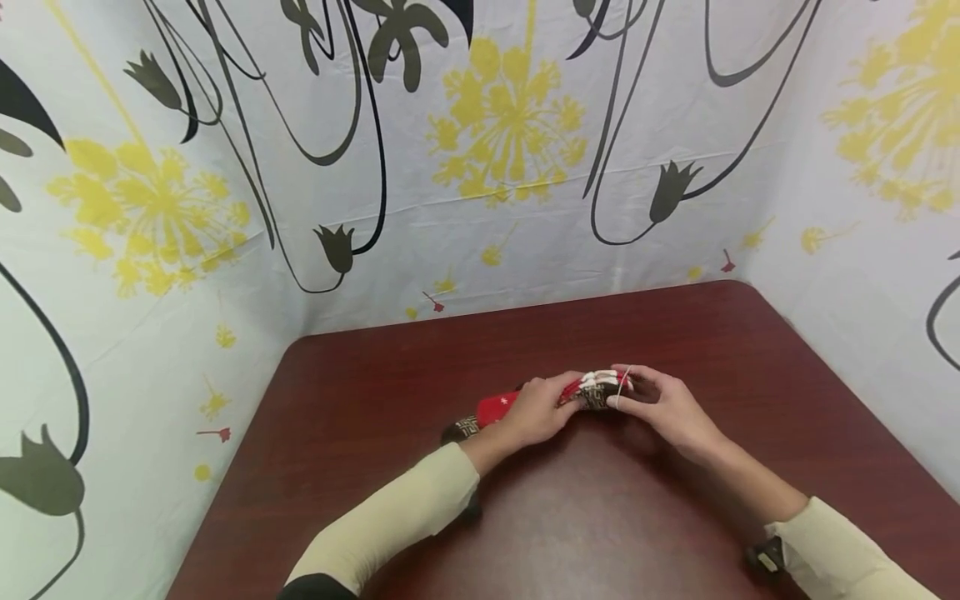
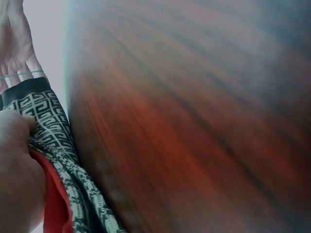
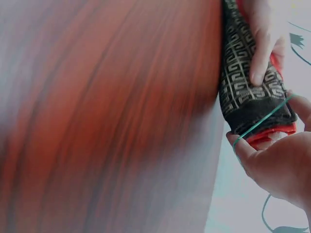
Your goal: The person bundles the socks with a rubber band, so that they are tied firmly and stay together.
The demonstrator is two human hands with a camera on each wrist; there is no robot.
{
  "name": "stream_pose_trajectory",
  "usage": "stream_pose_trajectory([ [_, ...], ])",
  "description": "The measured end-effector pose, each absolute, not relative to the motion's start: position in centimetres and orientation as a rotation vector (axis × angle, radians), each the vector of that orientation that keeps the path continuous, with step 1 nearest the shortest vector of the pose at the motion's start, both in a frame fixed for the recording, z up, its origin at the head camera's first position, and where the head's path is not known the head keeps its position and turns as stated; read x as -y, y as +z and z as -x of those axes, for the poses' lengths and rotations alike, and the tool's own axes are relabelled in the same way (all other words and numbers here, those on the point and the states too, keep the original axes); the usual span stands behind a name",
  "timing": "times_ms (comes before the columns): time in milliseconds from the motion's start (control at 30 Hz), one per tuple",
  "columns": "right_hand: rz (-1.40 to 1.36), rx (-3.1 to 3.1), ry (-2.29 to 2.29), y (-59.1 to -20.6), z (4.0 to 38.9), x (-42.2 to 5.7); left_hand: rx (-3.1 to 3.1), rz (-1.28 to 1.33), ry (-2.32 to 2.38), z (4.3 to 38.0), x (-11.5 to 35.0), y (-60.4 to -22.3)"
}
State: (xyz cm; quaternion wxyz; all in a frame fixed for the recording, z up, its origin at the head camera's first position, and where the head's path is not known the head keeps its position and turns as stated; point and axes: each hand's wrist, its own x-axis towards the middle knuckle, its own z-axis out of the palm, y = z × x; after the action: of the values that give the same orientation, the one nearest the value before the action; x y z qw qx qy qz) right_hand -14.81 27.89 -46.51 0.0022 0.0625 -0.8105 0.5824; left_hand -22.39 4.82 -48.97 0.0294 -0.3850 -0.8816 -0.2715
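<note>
A bundle of socks, black with a pale key pattern and red with white, lies across the table under my hands. My left hand grips it around the middle, the thumb pressing the patterned black sock. Red fabric and another patterned part stick out beyond the left wrist. At the cuff end, my right hand holds a thin green rubber band stretched across its spread fingers and thumb. That band crosses in front of the dark cuff, and the fingertips are right at the layered edges.
The dark reddish wooden table reaches back to a white wall cloth printed with flowers. A small dark device sits by the right sleeve, and another shows under the left forearm.
</note>
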Motion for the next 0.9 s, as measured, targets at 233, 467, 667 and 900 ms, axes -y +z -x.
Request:
stream_pose_trajectory([
  [233, 0.071, 2.118, 2.486, -46.4, 14.8, -26.8, 2.702, 0.829, -1.246, 22.9, -4.9, -49.5],
  [467, 0.211, 1.884, 2.765, -46.5, 16.2, -24.6, 2.706, 0.772, -1.302, 22.5, -5.3, -49.5],
  [667, 0.238, 1.852, 2.804, -46.4, 17.9, -23.7, 2.746, 0.927, -1.165, 21.8, -5.5, -49.6],
  [900, 0.218, 2.077, 2.729, -46.3, 19.3, -23.8, 2.746, 1.15, -0.872, 21.4, -5.2, -49.6],
])
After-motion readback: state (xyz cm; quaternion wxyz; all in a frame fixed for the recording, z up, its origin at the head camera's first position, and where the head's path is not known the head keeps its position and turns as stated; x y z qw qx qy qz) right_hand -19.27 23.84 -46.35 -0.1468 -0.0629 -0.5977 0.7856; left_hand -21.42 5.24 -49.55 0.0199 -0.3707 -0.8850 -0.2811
